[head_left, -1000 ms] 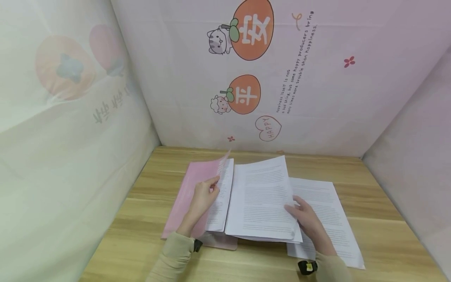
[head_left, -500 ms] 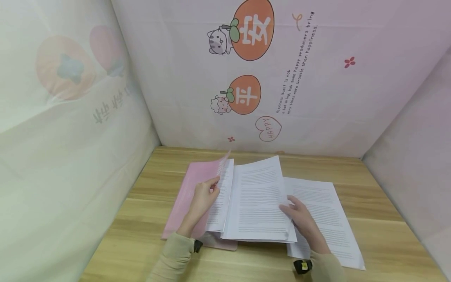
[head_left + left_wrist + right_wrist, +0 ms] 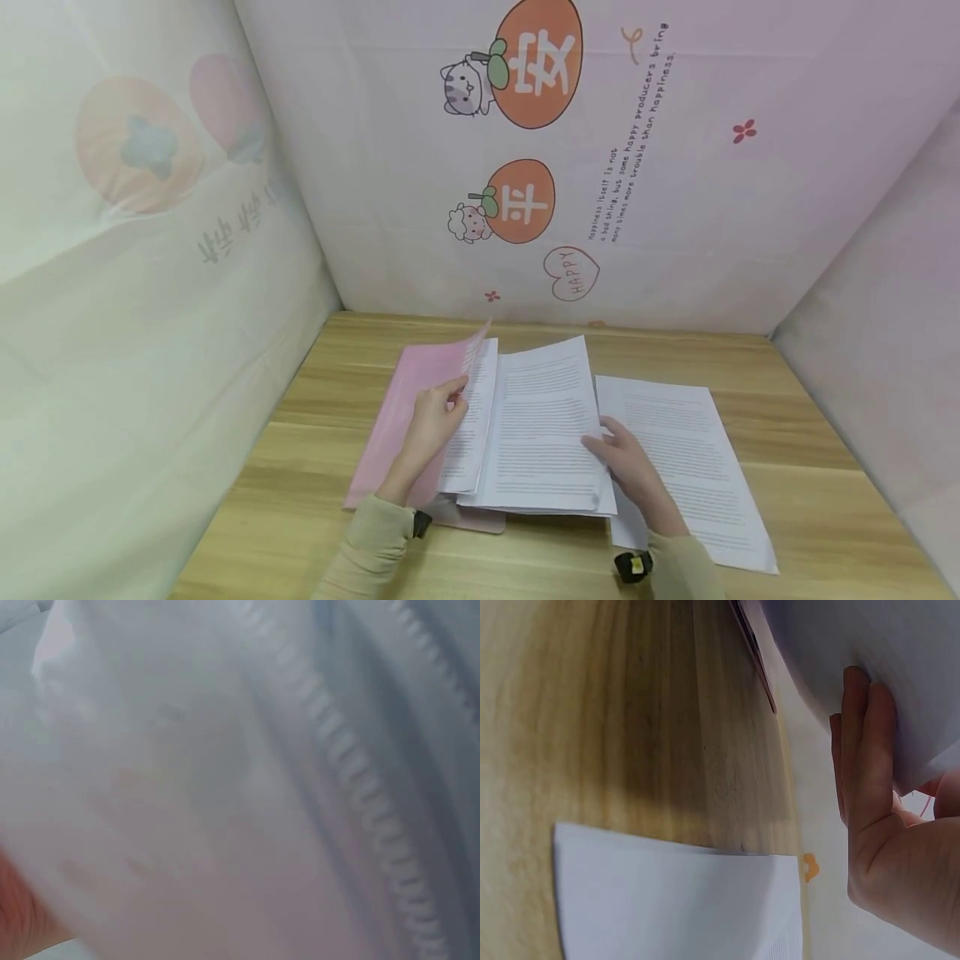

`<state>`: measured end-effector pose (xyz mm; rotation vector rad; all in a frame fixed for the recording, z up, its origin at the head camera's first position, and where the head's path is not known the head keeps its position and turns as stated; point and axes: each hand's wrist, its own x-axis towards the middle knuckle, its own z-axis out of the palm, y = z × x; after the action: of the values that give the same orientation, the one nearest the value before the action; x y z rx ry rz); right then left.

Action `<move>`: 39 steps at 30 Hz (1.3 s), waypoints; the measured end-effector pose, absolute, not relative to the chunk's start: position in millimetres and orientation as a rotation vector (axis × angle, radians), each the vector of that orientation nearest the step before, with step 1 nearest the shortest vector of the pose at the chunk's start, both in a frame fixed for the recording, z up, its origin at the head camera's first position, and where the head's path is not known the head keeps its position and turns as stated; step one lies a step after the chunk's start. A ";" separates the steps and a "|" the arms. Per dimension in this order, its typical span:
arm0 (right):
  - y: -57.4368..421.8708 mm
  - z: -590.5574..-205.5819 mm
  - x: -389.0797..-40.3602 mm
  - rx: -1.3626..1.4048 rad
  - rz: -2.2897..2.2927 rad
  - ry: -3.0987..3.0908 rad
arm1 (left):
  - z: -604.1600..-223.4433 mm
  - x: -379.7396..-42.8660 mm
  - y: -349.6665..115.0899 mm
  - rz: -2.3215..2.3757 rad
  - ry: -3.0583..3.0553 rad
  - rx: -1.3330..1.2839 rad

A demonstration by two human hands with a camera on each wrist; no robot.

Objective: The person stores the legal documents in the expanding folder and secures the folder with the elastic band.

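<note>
On the wood-grain tabletop, toward its left side, lies a translucent pink folder with its front cover lifted and printed pages showing inside. The left hand pinches the cover's raised edge between thumb and fingers; the left wrist view, blurred, shows a toothed strip along the plastic. Just right of those pages, a printed stack is held at a tilt by the right hand, thumb on top and fingers flat against the underside. Its left edge meets the folder's pages; whether it runs over or under them I cannot tell. Farther right, more printed sheets lie flat on the table, partly beneath the right forearm. Each wrist wears a black strap.
</note>
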<state>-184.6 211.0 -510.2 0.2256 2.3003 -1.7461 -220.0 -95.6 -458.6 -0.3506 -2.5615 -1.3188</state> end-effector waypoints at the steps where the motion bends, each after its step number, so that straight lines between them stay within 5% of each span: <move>1: 210.7 -510.0 -184.4 0.219 -1.757 2.292 | -458.9 -219.9 -95.3 -1.316 -2.565 -0.346; 39: 199.1 -510.9 -182.7 0.211 -1.797 2.280 | -462.1 -223.1 -93.8 -1.287 -2.540 -0.366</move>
<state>-182.7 199.1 -510.9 0.2108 2.2796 -1.7975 -223.1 -93.8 -462.1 -0.3663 -2.5398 -1.2872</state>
